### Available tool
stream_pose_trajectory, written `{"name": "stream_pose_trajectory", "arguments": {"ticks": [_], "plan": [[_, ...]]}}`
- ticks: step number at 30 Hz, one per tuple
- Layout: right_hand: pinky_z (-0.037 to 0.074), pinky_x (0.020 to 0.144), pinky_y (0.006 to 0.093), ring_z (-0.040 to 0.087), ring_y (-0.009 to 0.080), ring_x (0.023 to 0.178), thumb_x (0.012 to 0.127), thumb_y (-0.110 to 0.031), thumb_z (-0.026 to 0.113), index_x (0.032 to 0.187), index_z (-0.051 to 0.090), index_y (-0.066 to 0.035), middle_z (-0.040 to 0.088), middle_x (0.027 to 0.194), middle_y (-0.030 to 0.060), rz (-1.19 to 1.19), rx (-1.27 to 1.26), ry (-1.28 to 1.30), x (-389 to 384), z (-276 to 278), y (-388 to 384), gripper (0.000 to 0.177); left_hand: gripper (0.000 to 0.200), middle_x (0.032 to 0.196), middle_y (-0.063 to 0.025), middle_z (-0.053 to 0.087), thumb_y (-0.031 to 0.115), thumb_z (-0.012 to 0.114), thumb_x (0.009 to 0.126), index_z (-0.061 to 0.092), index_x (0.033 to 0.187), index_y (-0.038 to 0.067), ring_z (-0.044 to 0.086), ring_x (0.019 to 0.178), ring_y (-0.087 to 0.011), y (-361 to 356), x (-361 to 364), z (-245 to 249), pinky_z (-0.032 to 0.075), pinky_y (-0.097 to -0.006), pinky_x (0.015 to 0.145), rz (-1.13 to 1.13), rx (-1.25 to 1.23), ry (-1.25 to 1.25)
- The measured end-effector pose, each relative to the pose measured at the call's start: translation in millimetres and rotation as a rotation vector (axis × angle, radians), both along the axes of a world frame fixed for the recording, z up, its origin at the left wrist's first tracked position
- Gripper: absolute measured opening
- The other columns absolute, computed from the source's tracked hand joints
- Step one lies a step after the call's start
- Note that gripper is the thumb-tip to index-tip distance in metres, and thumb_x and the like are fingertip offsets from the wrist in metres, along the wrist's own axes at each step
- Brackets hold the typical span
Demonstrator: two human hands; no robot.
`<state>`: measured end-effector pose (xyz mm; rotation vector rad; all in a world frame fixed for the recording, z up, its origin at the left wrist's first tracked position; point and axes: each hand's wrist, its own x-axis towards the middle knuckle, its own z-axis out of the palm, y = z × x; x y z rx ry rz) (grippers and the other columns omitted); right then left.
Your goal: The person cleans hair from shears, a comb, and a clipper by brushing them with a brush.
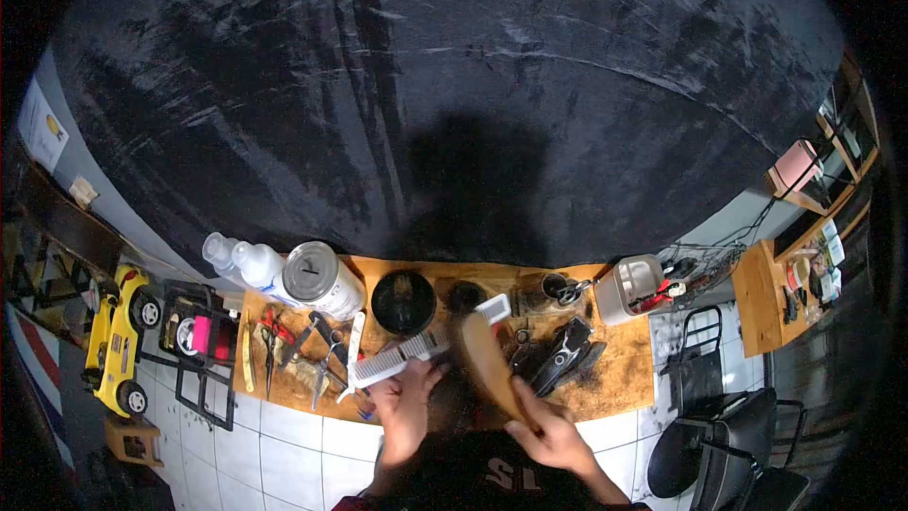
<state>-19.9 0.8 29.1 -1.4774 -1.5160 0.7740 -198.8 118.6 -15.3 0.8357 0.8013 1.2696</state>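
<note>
My left hand point(407, 407) is closed on a white comb point(402, 360), its teeth pointing up and to the right over the front of the wooden table point(619, 383). In my right hand point(551, 431) is the handle of a wooden brush point(490, 364), which is blurred and slants up to the left, close to the comb's right end. A round black bowl point(404, 303) stands behind the comb. Black hair clippers point(563, 357) lie right of the brush. Scissors point(330, 355) and a white razor point(356, 345) lie left of my left hand.
A large can point(323, 281) and white bottles point(257, 267) stand at the table's back left. A beige container point(629, 289) with tools is at the right edge. Black chairs point(728, 435) stand right, a yellow toy car point(115, 345) left. A dark cloth point(605, 132) hangs behind.
</note>
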Motion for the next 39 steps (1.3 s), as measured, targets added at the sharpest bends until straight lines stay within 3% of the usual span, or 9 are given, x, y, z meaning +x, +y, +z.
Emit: {"name": "stream_pose_trajectory", "arguments": {"ticks": [5, 7, 13, 19, 20, 23, 30, 35, 39], "plan": [[0.041, 0.100, 0.0355, 0.053, 0.0334, 0.120, 0.090, -0.009, 0.060, 0.137, 0.037, 0.008, 0.051, 0.129, 0.0283, -0.081, -0.063, 0.074, -12, -2, 9, 0.055, 0.017, 0.092, -0.0073, 0.068, 0.010, 0.062, 0.091, 0.065, 0.102, -0.003, 0.061, 0.083, -0.0093, -19, 0, 25, 0.048, -0.0223, 0.068, -0.355, 0.252, 0.665], [0.040, 0.101, 0.0321, 0.051, 0.0294, 0.123, 0.092, -0.007, 0.056, 0.139, 0.032, 0.009, 0.044, 0.137, 0.0280, -0.129, -0.075, 0.107, -7, 1, 14, 0.056, 0.017, 0.091, -0.0060, 0.069, 0.010, 0.063, 0.091, 0.066, 0.100, -0.004, 0.062, 0.082, -0.0097, -21, 0, 16, 0.048, -0.0233, 0.070, -0.558, 0.265, 0.625], [0.043, 0.096, 0.0308, 0.053, 0.0267, 0.120, 0.090, -0.009, 0.058, 0.141, 0.032, 0.006, 0.046, 0.136, 0.0246, -0.074, -0.166, 0.118, -5, 10, 5, 0.059, 0.015, 0.091, 0.0005, 0.062, 0.006, 0.057, 0.093, 0.064, 0.104, -0.001, 0.054, 0.082, -0.0067, -18, 13, 5, 0.044, -0.0218, 0.071, -0.151, 0.080, 0.342], [0.052, 0.060, 0.0275, 0.066, 0.0187, 0.061, 0.085, -0.011, 0.063, 0.137, 0.041, 0.004, 0.067, 0.103, 0.0199, -0.101, -0.052, -0.078, -9, -5, 5, 0.059, 0.017, 0.093, -0.0036, 0.067, 0.008, 0.059, 0.092, 0.064, 0.105, -0.002, 0.060, 0.084, -0.0083, -20, -2, 10, 0.046, -0.0224, 0.069, -0.306, 0.123, 0.521], [0.052, 0.060, 0.0277, 0.065, 0.0177, 0.062, 0.086, -0.010, 0.062, 0.138, 0.039, 0.005, 0.066, 0.103, 0.0223, -0.131, 0.021, -0.085, -7, -4, 9, 0.059, 0.023, 0.090, -0.0044, 0.067, 0.010, 0.061, 0.092, 0.063, 0.111, -0.002, 0.060, 0.081, -0.0072, -16, 5, 8, 0.046, -0.0219, 0.066, -0.255, 0.606, 0.489], [0.053, 0.064, 0.0277, 0.067, 0.0166, 0.071, 0.086, -0.008, 0.059, 0.138, 0.036, 0.008, 0.064, 0.108, 0.0248, -0.273, 0.060, -0.075, -2, 1, 17, 0.059, 0.025, 0.090, -0.0059, 0.067, 0.012, 0.061, 0.092, 0.062, 0.112, -0.003, 0.060, 0.083, -0.0081, -21, 5, 35, 0.047, -0.0229, 0.069, -0.613, 0.411, 0.490], [0.051, 0.080, 0.0282, 0.067, 0.0223, 0.092, 0.086, -0.001, 0.054, 0.138, 0.038, 0.007, 0.061, 0.117, 0.0231, -0.047, 0.035, -0.098, -2, -11, 2, 0.055, 0.016, 0.081, 0.0031, 0.055, 0.015, 0.056, 0.096, 0.060, 0.097, 0.000, 0.050, 0.074, -0.0057, -14, 5, 4, 0.041, -0.0238, 0.063, -0.284, -0.001, 0.327], [0.047, 0.090, 0.0286, 0.061, 0.0186, 0.108, 0.086, -0.008, 0.064, 0.138, 0.041, 0.002, 0.053, 0.129, 0.0254, -0.129, -0.109, 0.044, -9, 2, 11, 0.058, 0.016, 0.079, -0.0003, 0.058, 0.014, 0.062, 0.092, 0.060, 0.100, 0.001, 0.050, 0.069, -0.0065, -22, 10, 0, 0.040, -0.0253, 0.058, -0.252, 0.575, 0.534], [0.047, 0.090, 0.0291, 0.057, 0.0227, 0.113, 0.087, -0.004, 0.059, 0.138, 0.035, 0.009, 0.048, 0.134, 0.0274, -0.233, 0.027, 0.092, -7, 8, 25, 0.059, 0.019, 0.081, 0.0004, 0.059, 0.016, 0.060, 0.093, 0.062, 0.103, 0.001, 0.049, 0.067, -0.0054, -24, 13, 34, 0.037, -0.0231, 0.055, -0.496, 0.298, 0.430]]}}
